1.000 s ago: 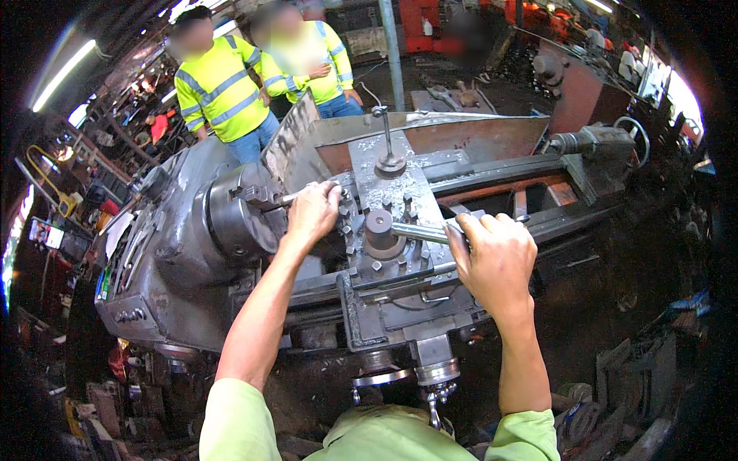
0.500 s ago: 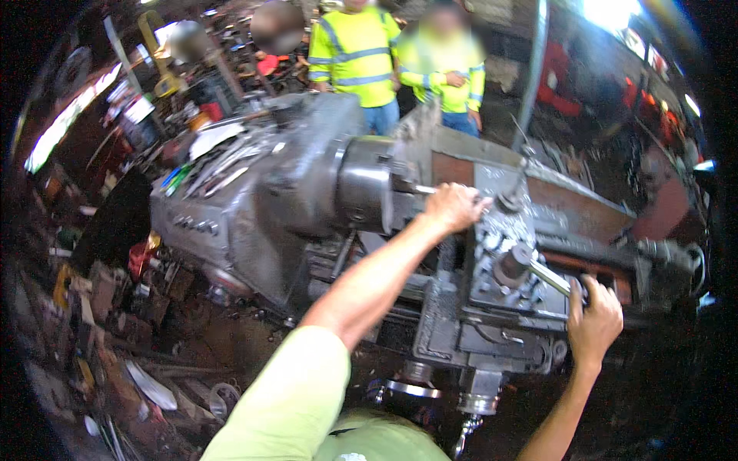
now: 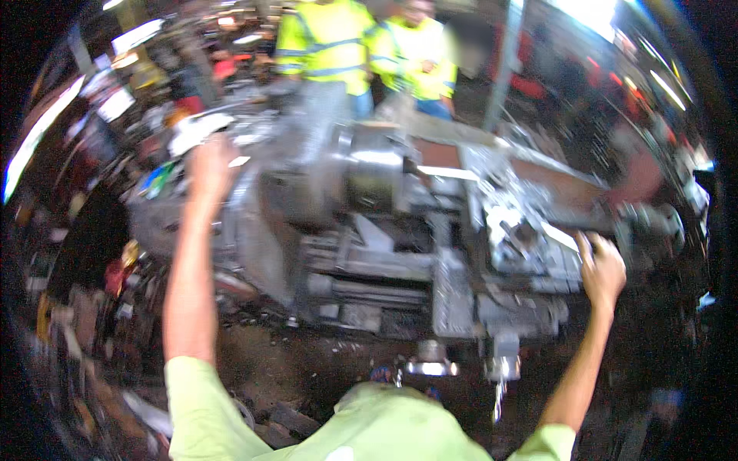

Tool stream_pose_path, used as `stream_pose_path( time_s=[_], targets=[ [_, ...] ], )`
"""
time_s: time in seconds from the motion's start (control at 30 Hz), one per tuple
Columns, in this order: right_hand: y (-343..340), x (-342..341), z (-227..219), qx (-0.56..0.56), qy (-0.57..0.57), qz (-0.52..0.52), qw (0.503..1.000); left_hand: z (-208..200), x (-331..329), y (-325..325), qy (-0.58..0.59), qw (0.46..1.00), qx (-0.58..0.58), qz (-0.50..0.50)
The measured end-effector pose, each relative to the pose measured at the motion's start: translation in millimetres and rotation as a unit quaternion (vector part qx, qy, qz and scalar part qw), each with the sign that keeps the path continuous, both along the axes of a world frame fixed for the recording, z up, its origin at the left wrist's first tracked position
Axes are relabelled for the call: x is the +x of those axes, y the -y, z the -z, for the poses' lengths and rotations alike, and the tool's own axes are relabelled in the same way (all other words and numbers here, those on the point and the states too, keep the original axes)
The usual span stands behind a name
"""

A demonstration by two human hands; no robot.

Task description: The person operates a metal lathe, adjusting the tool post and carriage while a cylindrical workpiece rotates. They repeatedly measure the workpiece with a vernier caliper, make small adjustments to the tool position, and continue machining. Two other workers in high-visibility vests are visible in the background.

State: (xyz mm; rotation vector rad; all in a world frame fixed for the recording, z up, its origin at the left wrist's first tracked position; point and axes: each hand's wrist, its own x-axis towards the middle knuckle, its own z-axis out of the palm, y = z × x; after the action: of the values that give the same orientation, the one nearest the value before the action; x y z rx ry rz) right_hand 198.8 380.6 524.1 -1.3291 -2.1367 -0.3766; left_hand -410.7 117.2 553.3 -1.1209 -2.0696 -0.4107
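Observation:
A metal lathe with a round chuck stretches across in front of me. My right hand is closed on the outer end of a metal lever, which runs to the tool post on the carriage. My left hand, smeared by motion, is over the top of the headstock, close to loose tools and a white sheet-like thing. Its fingers are too blurred to show whether they hold anything. A light-coloured bar lies between the chuck and the carriage.
Two people in yellow high-visibility shirts stand behind the lathe. A grey upright pole rises at the back. Below the carriage are metal handwheels. Scrap and parts litter the floor at the left. Metal chips lie on the carriage.
My left hand has left the bar beside the chuck and swung far left to the headstock top. The right hand stays on the lever. The view has shifted and blurred.

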Motion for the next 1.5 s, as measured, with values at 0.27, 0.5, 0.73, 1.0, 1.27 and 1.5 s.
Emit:
stream_pose_path(
  time_s=[0.27, 0.5, 0.73, 1.0, 1.27, 1.5],
  targets=[
    [-7, 9, 11, 0.029, 0.012, -0.020, 0.999, 79, 101, 11, 0.088, 0.979, 0.142, 0.120],
    [40, 60, 52, 0.039, -0.218, -0.045, 0.974, 364, 358, 51, 0.548, 0.628, -0.538, 0.124],
    [160, 99, 153, -0.501, -0.140, -0.002, 0.854, 540, 429, 63, 0.669, 0.654, -0.324, -0.141],
    [198, 75, 157, -0.677, 0.022, 0.031, 0.735, 594, 517, -6, 0.811, 0.571, -0.116, -0.050],
    [170, 105, 174, -0.749, -0.215, 0.043, 0.625, 454, 440, 62, 0.996, 0.057, -0.062, 0.039],
    [207, 48, 249, -0.830, -0.022, 0.092, 0.550, 536, 534, -7, 0.902, 0.356, -0.232, 0.072]
  ],
)
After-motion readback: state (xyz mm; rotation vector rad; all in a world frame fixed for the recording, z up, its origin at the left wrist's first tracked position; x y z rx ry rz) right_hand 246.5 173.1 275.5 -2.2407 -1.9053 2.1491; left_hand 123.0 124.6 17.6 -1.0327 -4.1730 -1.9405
